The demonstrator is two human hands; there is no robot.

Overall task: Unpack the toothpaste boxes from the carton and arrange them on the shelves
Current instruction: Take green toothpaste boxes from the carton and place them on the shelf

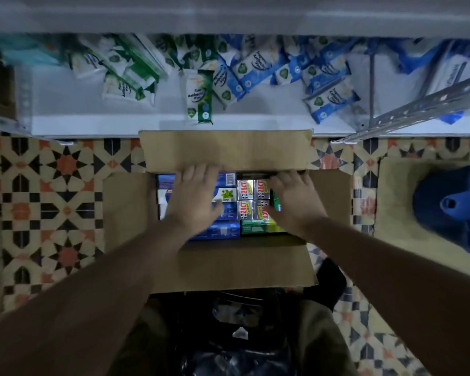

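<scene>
An open brown carton (225, 150) stands on the tiled floor in front of me, all its flaps folded out. Inside lie blue and white toothpaste boxes (227, 210) on the left, small silver-and-red toothpaste boxes (246, 189) in the middle and green ones (258, 227) at the right. My left hand (194, 198) hovers flat over the blue boxes with fingers spread, reaching to the far flap. My right hand (296, 199) is spread over the right side of the carton, fingertips near the far edge. Neither hand holds a box.
A low white shelf (92, 123) runs across beyond the carton, stocked with green and blue wipes packs (198, 96). A grey slotted metal upright (418, 107) slants at right. A second carton with a blue object (451, 207) sits on the floor right. Patterned tiles surround.
</scene>
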